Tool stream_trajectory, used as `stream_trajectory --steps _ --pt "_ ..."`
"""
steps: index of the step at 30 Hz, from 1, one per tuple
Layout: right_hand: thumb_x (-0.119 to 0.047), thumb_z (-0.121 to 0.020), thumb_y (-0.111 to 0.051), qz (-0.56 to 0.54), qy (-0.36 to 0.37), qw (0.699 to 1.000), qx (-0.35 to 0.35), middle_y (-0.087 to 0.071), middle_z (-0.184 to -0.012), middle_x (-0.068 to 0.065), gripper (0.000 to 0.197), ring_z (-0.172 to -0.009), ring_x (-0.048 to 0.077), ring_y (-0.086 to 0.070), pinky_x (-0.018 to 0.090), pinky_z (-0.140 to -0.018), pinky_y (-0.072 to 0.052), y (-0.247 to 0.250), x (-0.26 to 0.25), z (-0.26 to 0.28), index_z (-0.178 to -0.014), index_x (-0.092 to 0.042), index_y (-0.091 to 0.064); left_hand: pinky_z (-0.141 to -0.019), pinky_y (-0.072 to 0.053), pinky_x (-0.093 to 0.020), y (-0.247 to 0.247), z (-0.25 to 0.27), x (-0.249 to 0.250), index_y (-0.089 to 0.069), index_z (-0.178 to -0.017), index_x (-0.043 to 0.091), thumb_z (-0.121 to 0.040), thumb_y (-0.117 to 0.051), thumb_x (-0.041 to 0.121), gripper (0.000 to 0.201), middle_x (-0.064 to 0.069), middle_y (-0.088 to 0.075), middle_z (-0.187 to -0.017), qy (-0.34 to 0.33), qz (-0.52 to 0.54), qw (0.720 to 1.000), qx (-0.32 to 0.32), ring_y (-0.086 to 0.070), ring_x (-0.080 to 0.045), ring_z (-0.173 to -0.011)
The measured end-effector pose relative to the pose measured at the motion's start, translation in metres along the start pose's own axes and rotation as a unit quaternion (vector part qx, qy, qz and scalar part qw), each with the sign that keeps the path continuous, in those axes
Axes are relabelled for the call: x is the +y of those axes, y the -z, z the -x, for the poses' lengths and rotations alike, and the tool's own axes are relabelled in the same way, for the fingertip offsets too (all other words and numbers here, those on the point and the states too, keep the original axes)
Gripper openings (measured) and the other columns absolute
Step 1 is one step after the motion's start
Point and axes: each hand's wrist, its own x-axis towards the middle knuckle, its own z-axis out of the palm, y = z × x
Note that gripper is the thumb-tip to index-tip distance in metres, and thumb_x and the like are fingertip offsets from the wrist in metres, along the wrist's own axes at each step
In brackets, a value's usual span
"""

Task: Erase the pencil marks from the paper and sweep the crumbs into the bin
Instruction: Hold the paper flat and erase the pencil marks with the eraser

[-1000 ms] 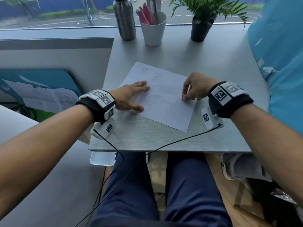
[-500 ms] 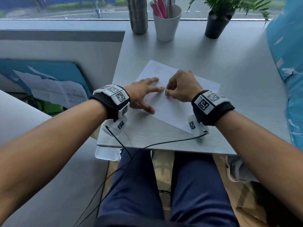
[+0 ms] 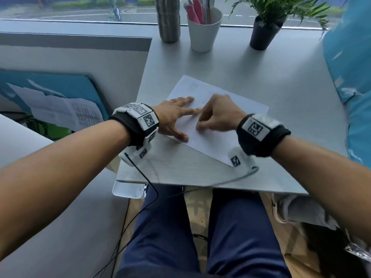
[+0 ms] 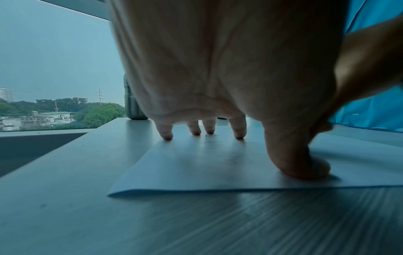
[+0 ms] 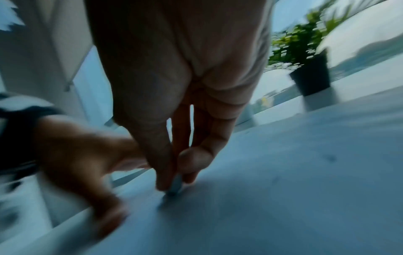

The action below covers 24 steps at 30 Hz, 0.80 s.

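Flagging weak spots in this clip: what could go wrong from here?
The left hand pins only the paper's left side, so rubbing with the eraser pinched in the right hand might crease or tear the free side. Crumbs near the left fingertips could scatter onto the desk. No bin is in view.

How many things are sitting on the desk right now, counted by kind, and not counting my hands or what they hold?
Paper sheets: 1, the paper
Metal bottles: 1, the steel bottle
Cups: 1, the white pen cup, with pens inside, too cropped to count
Potted plants: 1, the plant in a black pot
Total: 4
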Motion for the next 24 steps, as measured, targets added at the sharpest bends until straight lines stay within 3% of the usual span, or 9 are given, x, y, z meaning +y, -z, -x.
stream_trajectory --steps 2,4,7,11,14,18,20,22,24 --pt "-0.022 -0.068 -0.079 -0.030 -0.055 0.997 0.049 -0.066 -0.058 -0.006 0.011 -0.049 -0.002 -0.058 0.016 -0.060 -0.048 0.010 0.012 -0.009 -0.076 -0.015 -0.080 -0.120 -0.001 -0.036 0.000 0.000 0.002 -0.004 -0.154 0.040 -0.076 -0.069 0.062 0.104 -0.002 0.014 -0.162 0.002 0.002 1.000 0.004 0.008 -0.021 -0.149" --pt "-0.022 -0.067 -0.078 -0.028 -0.045 0.998 0.046 -0.070 -0.064 -0.003 0.011 -0.056 0.000 -0.061 0.019 -0.064 -0.053 0.005 0.007 -0.006 -0.076 -0.015 -0.079 -0.121 -0.002 -0.037 0.000 0.001 0.002 -0.003 -0.154 0.040 -0.076 -0.069 0.062 0.104 -0.003 0.014 -0.162 0.004 -0.002 1.000 0.004 0.008 -0.022 -0.149" --pt "-0.021 -0.067 -0.079 -0.006 0.006 1.000 -0.008 -0.072 -0.065 -0.003 0.008 -0.054 0.000 -0.059 0.013 -0.060 -0.048 -0.004 0.000 0.006 -0.074 -0.017 -0.079 -0.121 -0.004 -0.040 0.001 0.000 0.001 -0.002 -0.154 0.040 -0.076 -0.068 0.064 0.104 -0.003 0.015 -0.162 0.004 -0.013 1.000 -0.002 0.010 -0.022 -0.149" --pt "-0.023 -0.067 -0.079 -0.031 -0.058 0.996 0.061 -0.071 -0.064 -0.002 0.010 -0.053 0.000 -0.061 0.017 -0.063 -0.048 0.010 0.016 -0.006 -0.074 -0.016 -0.079 -0.122 -0.003 -0.040 0.000 -0.001 0.003 0.000 -0.154 0.040 -0.077 -0.066 0.065 0.104 -0.003 0.015 -0.162 0.007 -0.021 1.000 0.000 0.008 -0.022 -0.149" --pt "-0.020 -0.067 -0.077 0.003 0.029 1.000 -0.013 -0.073 -0.066 0.001 0.008 -0.060 0.012 -0.066 0.021 -0.062 -0.051 -0.006 -0.004 0.011 -0.071 -0.013 -0.079 -0.121 -0.005 -0.043 -0.002 -0.002 -0.001 0.001 -0.153 0.041 -0.075 -0.064 0.069 0.106 -0.003 0.017 -0.162 0.000 -0.026 1.000 -0.002 0.009 -0.022 -0.149" --pt "-0.022 -0.071 -0.078 -0.018 -0.041 0.998 0.048 -0.070 -0.064 -0.003 0.010 -0.061 0.006 -0.060 0.021 -0.078 -0.051 0.013 0.013 -0.005 -0.077 -0.014 -0.080 -0.121 -0.004 -0.042 -0.002 -0.003 0.000 0.003 -0.153 0.041 -0.075 -0.063 0.070 0.106 -0.003 0.016 -0.162 -0.001 -0.033 0.999 -0.002 0.009 -0.023 -0.149" --pt "-0.020 -0.070 -0.076 -0.008 -0.031 0.998 0.050 -0.071 -0.064 -0.002 0.007 -0.061 0.010 -0.063 0.020 -0.073 -0.051 0.009 0.008 -0.001 -0.073 -0.013 -0.079 -0.121 -0.005 -0.043 -0.003 -0.003 -0.001 0.003 -0.153 0.041 -0.075 -0.063 0.071 0.107 -0.003 0.016 -0.162 -0.001 -0.032 0.999 -0.003 0.009 -0.023 -0.149" --pt "-0.016 -0.068 -0.075 0.006 0.026 1.000 -0.007 -0.071 -0.063 0.000 0.005 -0.057 0.011 -0.062 0.018 -0.060 -0.048 -0.004 -0.006 0.013 -0.069 -0.012 -0.078 -0.121 -0.005 -0.043 -0.003 -0.004 -0.002 0.002 -0.153 0.041 -0.074 -0.062 0.072 0.106 -0.004 0.016 -0.162 -0.007 -0.031 1.000 -0.001 0.009 -0.023 -0.149" --pt "-0.019 -0.069 -0.076 0.008 0.012 1.000 -0.007 -0.072 -0.064 -0.001 0.006 -0.058 0.009 -0.061 0.013 -0.056 -0.043 -0.002 -0.001 0.009 -0.072 -0.014 -0.079 -0.122 -0.003 -0.040 -0.002 -0.004 -0.003 0.001 -0.153 0.041 -0.075 -0.064 0.070 0.105 -0.003 0.015 -0.162 -0.011 -0.025 1.000 0.002 0.009 -0.022 -0.149"
